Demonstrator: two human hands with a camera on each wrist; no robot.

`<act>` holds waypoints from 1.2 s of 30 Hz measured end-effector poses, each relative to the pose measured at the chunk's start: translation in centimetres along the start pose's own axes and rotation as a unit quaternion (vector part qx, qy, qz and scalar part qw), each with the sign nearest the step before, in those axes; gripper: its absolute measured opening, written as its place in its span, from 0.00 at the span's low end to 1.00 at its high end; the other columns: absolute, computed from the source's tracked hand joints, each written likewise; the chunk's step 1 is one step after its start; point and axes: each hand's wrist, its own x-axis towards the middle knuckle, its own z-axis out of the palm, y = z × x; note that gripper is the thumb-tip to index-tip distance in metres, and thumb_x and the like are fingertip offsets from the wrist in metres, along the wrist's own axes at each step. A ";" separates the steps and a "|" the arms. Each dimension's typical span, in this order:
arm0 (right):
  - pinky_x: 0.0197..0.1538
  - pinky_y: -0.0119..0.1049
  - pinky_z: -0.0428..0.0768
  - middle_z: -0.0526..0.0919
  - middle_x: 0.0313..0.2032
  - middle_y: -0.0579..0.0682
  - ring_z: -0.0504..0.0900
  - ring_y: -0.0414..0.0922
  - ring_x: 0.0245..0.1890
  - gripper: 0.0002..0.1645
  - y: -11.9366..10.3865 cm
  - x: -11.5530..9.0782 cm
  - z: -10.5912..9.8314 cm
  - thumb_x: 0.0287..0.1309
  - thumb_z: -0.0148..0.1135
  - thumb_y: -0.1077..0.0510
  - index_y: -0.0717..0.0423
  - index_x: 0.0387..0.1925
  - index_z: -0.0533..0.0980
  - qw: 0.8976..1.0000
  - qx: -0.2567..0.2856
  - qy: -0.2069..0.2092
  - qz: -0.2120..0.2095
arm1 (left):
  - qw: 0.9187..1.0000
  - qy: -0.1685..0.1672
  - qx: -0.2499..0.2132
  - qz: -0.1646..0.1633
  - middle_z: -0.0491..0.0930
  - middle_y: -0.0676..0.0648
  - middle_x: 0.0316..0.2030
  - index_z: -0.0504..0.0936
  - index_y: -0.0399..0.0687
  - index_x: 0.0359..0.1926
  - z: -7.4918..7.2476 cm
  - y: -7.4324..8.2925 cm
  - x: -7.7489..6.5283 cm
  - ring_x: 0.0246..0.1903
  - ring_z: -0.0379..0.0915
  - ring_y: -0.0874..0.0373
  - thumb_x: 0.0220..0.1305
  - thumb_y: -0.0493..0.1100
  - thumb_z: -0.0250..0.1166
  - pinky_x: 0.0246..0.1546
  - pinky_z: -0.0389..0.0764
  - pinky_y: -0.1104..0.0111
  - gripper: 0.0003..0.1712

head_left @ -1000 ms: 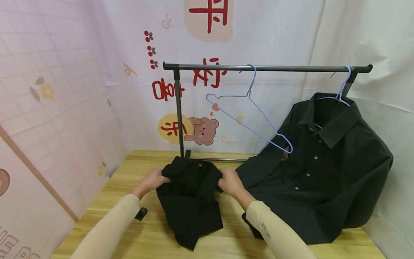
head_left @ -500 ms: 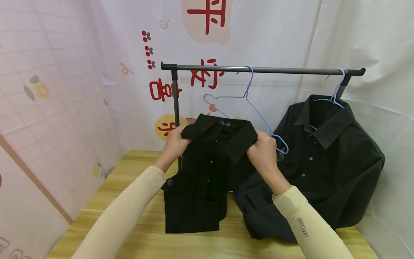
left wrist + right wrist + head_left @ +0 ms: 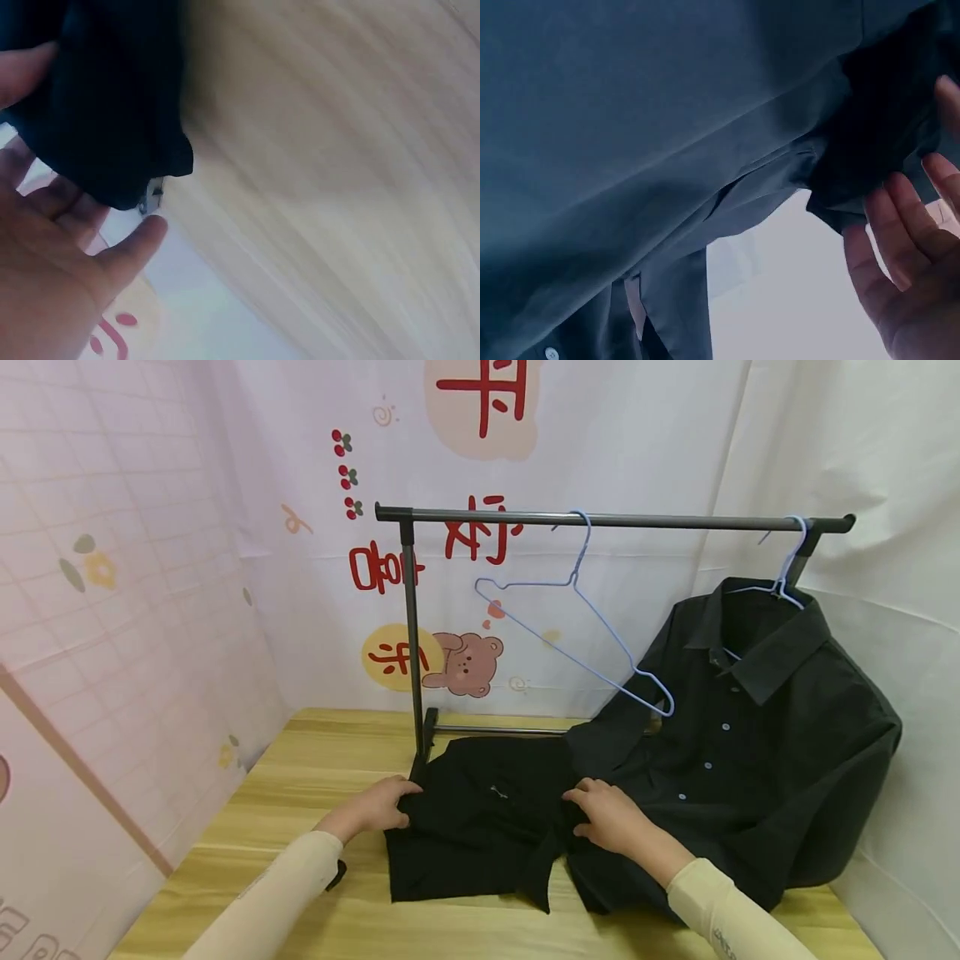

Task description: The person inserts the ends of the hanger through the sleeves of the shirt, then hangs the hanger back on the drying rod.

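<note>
A black collared shirt (image 3: pixel 480 852) lies on the wooden table in the head view, a small label showing near its upper middle. My left hand (image 3: pixel 382 803) is at its left edge, thumb and fingers apart; in the left wrist view the fingers (image 3: pixel 127 251) spread loosely beside the dark cloth (image 3: pixel 112 105). At the opposite edge, my right hand (image 3: pixel 611 818) has its fingertips right by the fabric. The right wrist view shows that hand's fingers (image 3: pixel 892 225) extended and separated next to a dark fold (image 3: pixel 885 120). Neither hand grips the cloth.
Behind stands a dark metal rack (image 3: pixel 480 517). A bare blue hanger (image 3: pixel 540 639) hangs mid-rail, and another black shirt (image 3: pixel 765 777) hangs at the right, its lower part spread on the table (image 3: pixel 315 760). A small black object (image 3: pixel 337 875) shows beside the left sleeve.
Both hands held the shirt by its collar and raised it from the table. They have since lowered it, laid it down and let go, their fingers now loosened at its sides.
</note>
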 end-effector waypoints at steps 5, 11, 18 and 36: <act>0.40 0.44 0.80 0.81 0.40 0.50 0.80 0.47 0.37 0.18 0.3 0.3 0.0 0.54 0.66 0.71 0.58 0.47 0.82 0.993 0.081 0.078 -0.025 | 0.994 0.062 -0.085 -0.005 0.70 0.36 0.64 0.73 0.38 0.64 -0.6 0.5 0.4 0.65 0.63 0.37 0.62 0.30 0.57 0.63 0.65 0.45 0.27; 0.39 0.37 0.79 0.80 0.45 0.51 0.79 0.42 0.38 0.19 -1.0 0.8 -0.3 0.60 0.60 0.72 0.57 0.52 0.81 0.986 0.139 0.050 -0.076 | 0.993 0.087 -0.073 0.029 0.71 0.39 0.64 0.71 0.39 0.67 -0.6 2.7 2.6 0.65 0.64 0.41 0.68 0.31 0.57 0.65 0.64 0.49 0.27; 0.47 0.50 0.74 0.72 0.60 0.55 0.78 0.49 0.46 0.29 -1.8 0.1 0.2 0.53 0.61 0.70 0.45 0.55 0.80 0.988 0.114 -0.049 -0.091 | 0.997 0.050 0.007 0.050 0.67 0.37 0.67 0.71 0.46 0.67 0.4 4.4 4.2 0.68 0.61 0.41 0.69 0.30 0.54 0.66 0.62 0.48 0.27; 0.33 0.37 0.74 0.76 0.28 0.44 0.74 0.40 0.26 0.04 -0.7 1.8 -4.1 0.69 0.60 0.56 0.49 0.41 0.73 0.944 0.318 0.087 -0.028 | 0.975 0.101 -0.176 0.092 0.72 0.49 0.31 0.78 0.46 0.40 -3.7 5.8 2.2 0.30 0.66 0.55 0.67 0.42 0.66 0.35 0.70 0.62 0.06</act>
